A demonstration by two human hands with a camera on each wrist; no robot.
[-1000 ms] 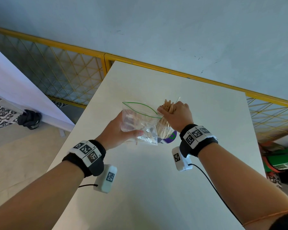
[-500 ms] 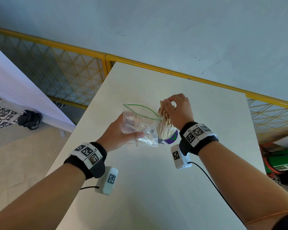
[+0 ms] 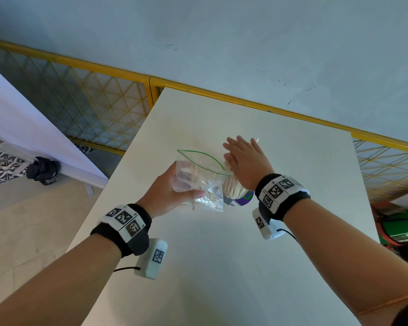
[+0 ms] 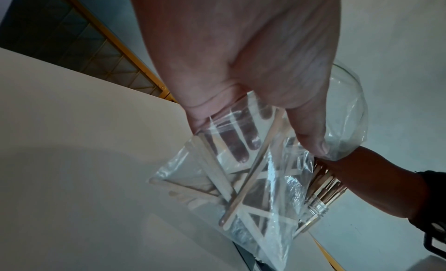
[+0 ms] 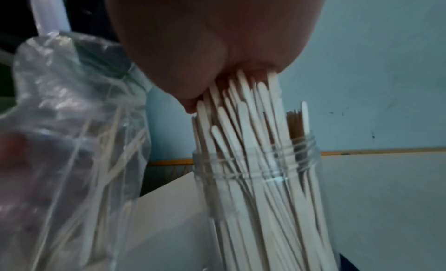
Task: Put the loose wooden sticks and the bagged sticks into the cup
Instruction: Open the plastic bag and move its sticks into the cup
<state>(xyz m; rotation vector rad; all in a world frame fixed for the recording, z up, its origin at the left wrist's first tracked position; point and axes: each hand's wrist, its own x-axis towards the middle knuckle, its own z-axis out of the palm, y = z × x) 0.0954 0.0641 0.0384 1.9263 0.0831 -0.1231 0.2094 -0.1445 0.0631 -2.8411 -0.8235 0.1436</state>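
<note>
My left hand [image 3: 169,192] grips the clear zip bag [image 3: 199,182] above the white table [image 3: 222,255], thumb curled across its near face and fingers behind it, seen through the plastic in the left wrist view. The bag's green-edged mouth stands open; the bagged sticks [image 4: 243,181] lie crossed inside. Just right of the bag stands the clear cup [image 5: 263,179], packed with upright wooden sticks [image 5: 243,134]. My right hand [image 3: 244,161] is flat, fingers straight and spread, palm pressing on the stick tops; it holds nothing. A purple disc [image 3: 245,198] lies under the cup.
</note>
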